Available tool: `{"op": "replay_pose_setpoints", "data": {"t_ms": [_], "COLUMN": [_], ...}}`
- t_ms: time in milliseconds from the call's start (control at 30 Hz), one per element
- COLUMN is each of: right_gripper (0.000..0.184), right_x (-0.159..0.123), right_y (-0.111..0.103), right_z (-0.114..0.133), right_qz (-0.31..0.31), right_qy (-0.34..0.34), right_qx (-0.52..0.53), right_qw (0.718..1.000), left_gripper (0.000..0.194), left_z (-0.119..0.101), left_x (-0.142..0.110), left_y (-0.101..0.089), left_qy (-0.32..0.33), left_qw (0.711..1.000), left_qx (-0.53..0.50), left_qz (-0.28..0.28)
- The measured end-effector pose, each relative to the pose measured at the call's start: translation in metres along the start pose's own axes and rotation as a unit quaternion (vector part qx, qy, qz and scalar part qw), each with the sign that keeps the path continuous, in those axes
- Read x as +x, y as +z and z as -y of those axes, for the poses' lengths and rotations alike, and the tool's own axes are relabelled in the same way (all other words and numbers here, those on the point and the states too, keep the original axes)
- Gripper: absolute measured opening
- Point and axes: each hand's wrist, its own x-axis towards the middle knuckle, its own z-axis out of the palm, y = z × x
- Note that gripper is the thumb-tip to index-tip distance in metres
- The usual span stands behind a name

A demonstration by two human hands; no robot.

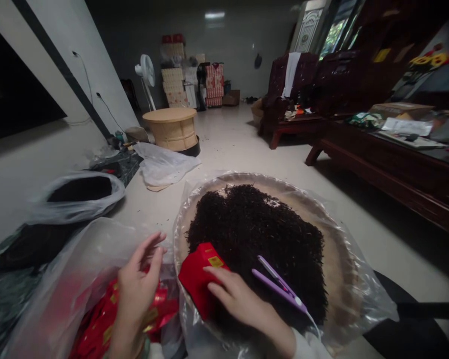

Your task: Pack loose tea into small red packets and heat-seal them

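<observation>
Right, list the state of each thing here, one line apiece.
Pouch: tilted; whether sealed, unclear
Left hand: open, raised
Right hand: on the pouch
Leaves: loose, heaped
Purple iron: arms apart, lying on the leaves
Tray: plastic-lined, partly filled
Fan: upright; whether running, unclear

A pale grey cloth sleeve (311, 346) ends behind the right hand (241, 297). Left of it, the left wrist (126, 333) shows greenish trim (146, 347).

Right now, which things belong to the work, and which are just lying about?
Seem part of the work:
- red packet at the right hand
- dark, leafy-looking pile
- round tray
- purple tongs
- bagged red packets

Seem just about:
- white fan
- round table
- stacked boxes
- yellow flowers
</observation>
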Motion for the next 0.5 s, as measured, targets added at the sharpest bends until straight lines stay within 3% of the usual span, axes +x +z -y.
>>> {"op": "replay_pose_setpoints", "data": {"t_ms": [100, 200, 333, 500], "right_gripper": [0.027, 0.023, 0.026, 0.030], "right_x": [0.000, -0.012, -0.040, -0.064], "right_y": [-0.018, -0.036, -0.052, -0.063], "right_z": [-0.029, -0.061, -0.091, -0.103], "right_qz": [-0.106, -0.174, -0.259, -0.270], "right_qy": [-0.009, -0.011, 0.040, 0.070], "right_qx": [-0.109, -0.223, -0.317, -0.294], "right_qw": [0.988, 0.959, 0.912, 0.914], "left_gripper": [0.037, 0.039, 0.042, 0.030], "left_z": [0.027, 0.051, 0.069, 0.080], "left_x": [0.012, 0.022, 0.026, 0.029], "left_y": [0.035, 0.079, 0.114, 0.119], "left_qy": [0.017, 0.064, 0.061, 0.063], "left_qw": [0.982, 0.907, 0.879, 0.862], "left_qx": [0.099, 0.300, 0.351, 0.372], "left_qz": [0.160, 0.288, 0.316, 0.338]}}
